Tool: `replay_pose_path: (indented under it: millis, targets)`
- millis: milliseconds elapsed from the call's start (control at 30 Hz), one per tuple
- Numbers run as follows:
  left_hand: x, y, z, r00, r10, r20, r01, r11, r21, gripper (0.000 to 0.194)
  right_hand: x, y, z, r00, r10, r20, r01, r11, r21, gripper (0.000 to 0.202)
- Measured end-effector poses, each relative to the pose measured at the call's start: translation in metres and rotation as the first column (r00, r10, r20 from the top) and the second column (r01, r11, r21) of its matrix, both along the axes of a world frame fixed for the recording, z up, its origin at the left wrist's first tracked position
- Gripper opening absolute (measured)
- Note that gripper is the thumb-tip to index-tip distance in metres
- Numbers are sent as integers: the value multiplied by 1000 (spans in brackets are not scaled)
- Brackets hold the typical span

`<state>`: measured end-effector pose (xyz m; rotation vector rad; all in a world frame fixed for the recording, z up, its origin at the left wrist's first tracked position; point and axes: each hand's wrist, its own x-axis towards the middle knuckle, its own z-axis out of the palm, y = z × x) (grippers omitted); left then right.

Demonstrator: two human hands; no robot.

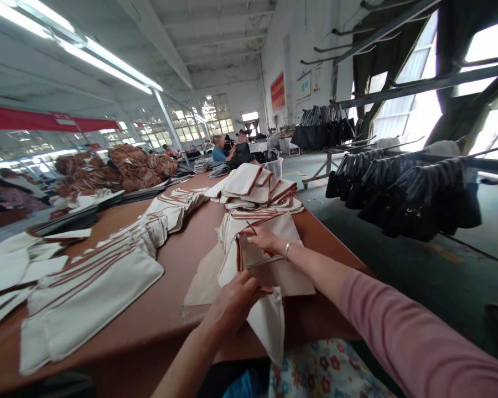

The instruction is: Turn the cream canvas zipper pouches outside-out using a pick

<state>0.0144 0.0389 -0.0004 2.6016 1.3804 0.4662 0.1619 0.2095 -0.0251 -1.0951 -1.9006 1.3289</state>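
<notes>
A cream fabric piece with brown edging (265, 318) hangs over the table's near edge, its brown edge pinched in my left hand (236, 298). Farther forward, my right hand (262, 239) is closed at the top of the brown-edged opening, with a thin dark tool (251, 227) sticking out from its fingers. Part of the piece lies between the two hands. Beneath them is a flat beige sheet (203, 279). Just beyond my right hand, more cream pieces with brown edging (244, 179) are stacked.
Overlapping cream pieces (99, 298) run along the left of the brown table (182, 265). Brown bundles (128, 166) are heaped behind them. Black bags hang from a metal rack (406, 193) at the right. A person in blue (219, 150) sits beyond the table.
</notes>
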Motion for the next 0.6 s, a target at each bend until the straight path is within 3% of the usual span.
replay_pose_path:
  millis: [200, 333, 433, 500, 600]
  targets:
    - [-55, -83, 19, 980, 171, 99, -179, 981, 79, 21, -20, 14, -12, 986, -58, 158, 62, 998, -17, 31]
    - [-51, -100, 24, 947, 216, 239, -244, 965, 93, 20, -21, -1, -6, 989, -25, 144, 32, 998, -49, 36]
    - [-35, -90, 20, 884, 306, 353, -330, 944, 8, 5, -16, -43, 5, 998, 54, 44, -52, 998, -30, 44]
    - [-26, -84, 16, 858, 309, 411, -313, 948, -58, 8, -4, -82, 11, 980, 175, -95, -178, 984, -25, 44]
    - [-16, -83, 15, 822, 229, 521, -257, 966, -19, 11, 19, -138, 19, 824, 402, -400, -447, 894, -22, 45]
